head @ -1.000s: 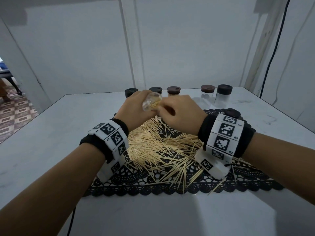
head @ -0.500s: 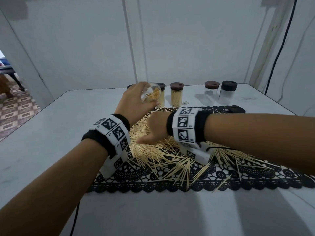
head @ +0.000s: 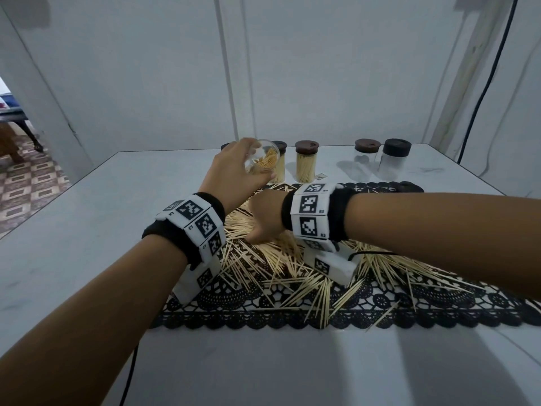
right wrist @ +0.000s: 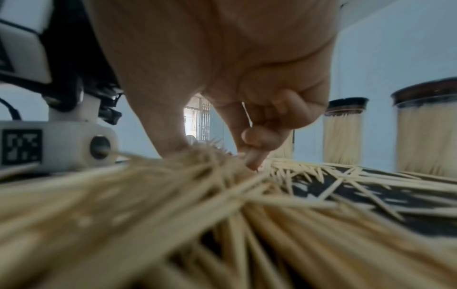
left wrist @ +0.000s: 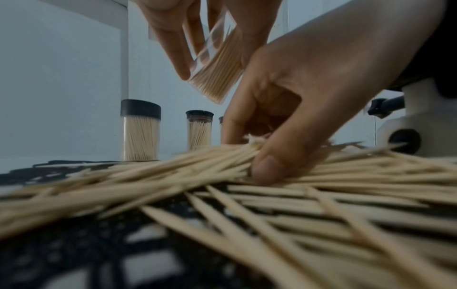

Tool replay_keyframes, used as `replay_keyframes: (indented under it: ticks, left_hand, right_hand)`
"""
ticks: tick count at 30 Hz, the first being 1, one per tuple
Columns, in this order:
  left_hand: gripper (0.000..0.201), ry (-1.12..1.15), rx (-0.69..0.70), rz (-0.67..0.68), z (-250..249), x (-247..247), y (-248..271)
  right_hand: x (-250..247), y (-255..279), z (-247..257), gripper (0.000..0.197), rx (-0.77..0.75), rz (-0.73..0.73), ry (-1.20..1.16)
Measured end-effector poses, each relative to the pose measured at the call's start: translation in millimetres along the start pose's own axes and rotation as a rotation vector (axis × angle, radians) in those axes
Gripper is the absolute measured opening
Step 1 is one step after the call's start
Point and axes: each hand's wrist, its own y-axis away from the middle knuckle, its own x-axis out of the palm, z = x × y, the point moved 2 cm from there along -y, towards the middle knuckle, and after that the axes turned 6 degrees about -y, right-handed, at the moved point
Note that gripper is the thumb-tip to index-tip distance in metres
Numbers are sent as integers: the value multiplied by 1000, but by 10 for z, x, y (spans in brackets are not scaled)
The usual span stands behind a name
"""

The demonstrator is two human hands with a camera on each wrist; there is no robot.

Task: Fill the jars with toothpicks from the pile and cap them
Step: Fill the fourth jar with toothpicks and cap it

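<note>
On the black lace mat (head: pixel 439 300), the toothpick pile (head: pixel 278 259) is pinched at its 11 o'clock edge by the right hand (head: pixel 265 218), while the part-filled jar (head: pixel 260 162) is gripped tilted by the left hand (head: pixel 234 177); a small aligned bundle is judged best gathered before feeding.

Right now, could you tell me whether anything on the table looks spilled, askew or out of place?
Only the toothpicks stand out: they lie scattered across the black lace mat, a few past its front edge. The left hand holds an open jar tilted, and a dark lid lies loose on the mat.
</note>
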Motion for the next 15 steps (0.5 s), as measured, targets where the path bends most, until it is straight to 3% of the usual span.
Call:
replay_keyframes:
  ticks: [15]
  left_hand:
    - [52,-30,8,3,-21,-3,4]
  right_hand:
    - [-138,128,-109,36,32,114,3]
